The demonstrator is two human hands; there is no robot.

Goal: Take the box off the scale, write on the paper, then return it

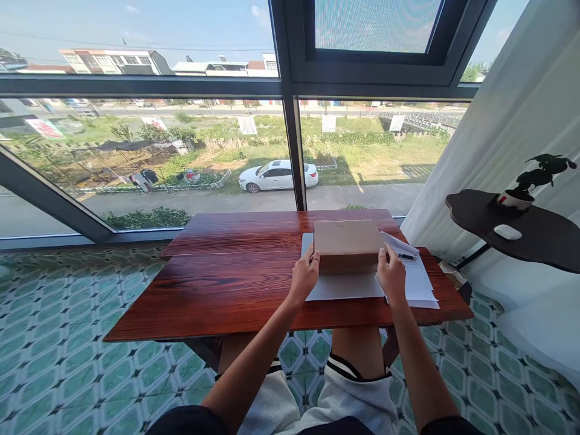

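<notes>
1. Left hand [304,277] grips the cardboard box [347,245] at its left edge, fingers curled.
2. Right hand [391,278] clasps the right edge.
3. Box sits on paper sheets [419,284], pen [406,256] alongside, on the wooden table [235,284].

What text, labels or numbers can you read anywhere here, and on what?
None can be read.
Brown cardboard box, held at both ends by left hand and right hand: no print visible.
White printed paper sheets: lines too small.
Roadside white banners: blurred.
White car: plate unreadable.
</notes>
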